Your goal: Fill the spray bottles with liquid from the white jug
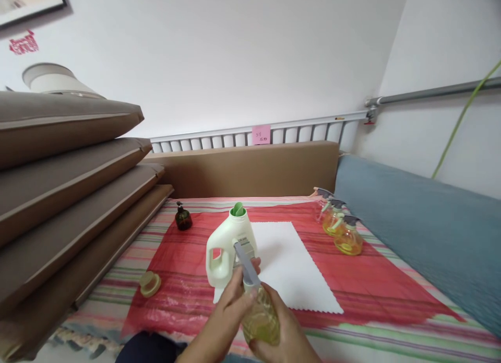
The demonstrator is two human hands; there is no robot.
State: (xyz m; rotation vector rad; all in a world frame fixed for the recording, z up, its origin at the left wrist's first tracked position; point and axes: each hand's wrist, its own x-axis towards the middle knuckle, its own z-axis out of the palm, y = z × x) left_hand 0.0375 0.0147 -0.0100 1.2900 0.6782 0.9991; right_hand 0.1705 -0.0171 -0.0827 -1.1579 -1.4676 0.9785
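A clear spray bottle (261,318) with yellowish liquid and a grey trigger head is between my hands, close to the camera and slightly tilted. My left hand (234,299) is closed around its neck, just under the spray head. Wrapped round the bottle's body from the right and below is my right hand (284,329). Right behind them stands a pale green jug (230,248) with a handle. Its mouth is uncapped and shows a green spout. The jug rests at the left edge of a white scalloped mat (293,269).
A pale cap (150,284) lies to the left on the red sheet (172,305). Behind it stands a dark pump bottle (183,218). Several spray bottles (348,240) line the right side. Stacked cushions (78,196) rise at the left, and a blue-grey bolster (422,222) borders the right.
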